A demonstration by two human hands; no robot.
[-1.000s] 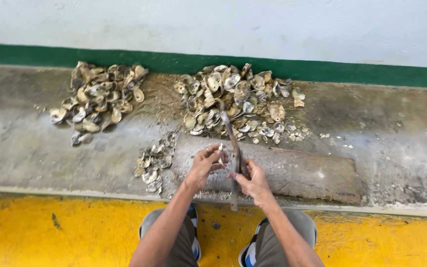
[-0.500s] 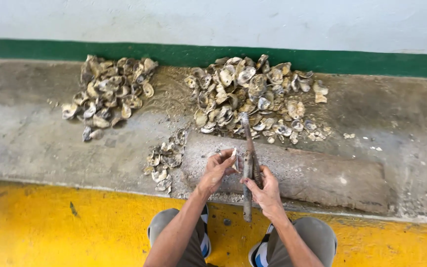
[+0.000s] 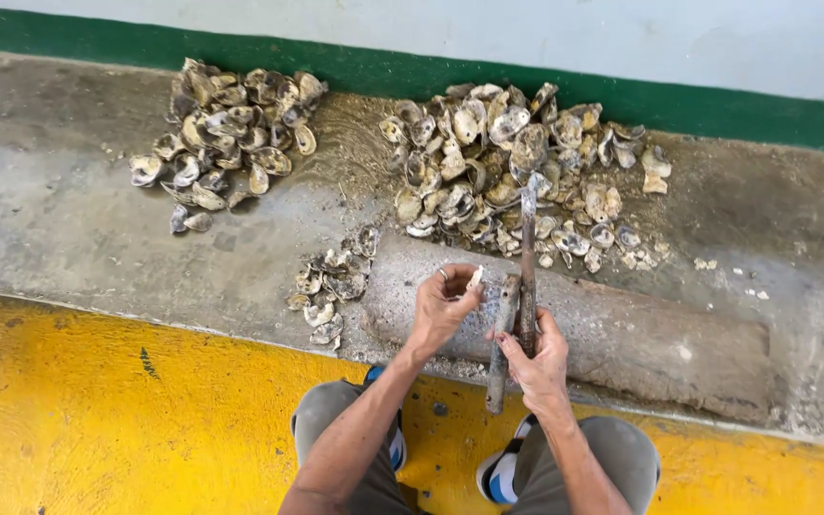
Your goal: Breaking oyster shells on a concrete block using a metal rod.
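The left hand (image 3: 442,307) is closed in a pinch around a small pale shell piece (image 3: 475,278), which shows just past the fingertips at about 1 o'clock from the hand's middle; a ring sits on 1 finger. The right hand (image 3: 538,353) is wrapped around a long, rusty metal tool (image 3: 527,250) whose shaft runs up toward 12 o'clock, its tip reaching into the near edge of the large shell pile (image 3: 512,167). Just beside that shaft, at 9 o'clock from it, a second rusty bar (image 3: 499,351) lies along the same line, its lower end hanging over the ledge; whether the right hand also grips it I cannot tell. Both hands rest above a raised, rounded concrete slab (image 3: 641,334) set on the wet concrete ledge (image 3: 59,248). The shell piece lies between the 2 hands, near the bar's upper end. A small cluster of shells (image 3: 331,281) lies at 9 o'clock from the left hand, and a second big pile (image 3: 226,133) sits farther off at 10 o'clock. No packages or labels show; the only painted marks are a green band (image 3: 717,107) along the wall's base at 12 o'clock and the yellow floor (image 3: 97,410) at 6 o'clock, where the person's knees and blue-and-white shoes (image 3: 498,474) show.
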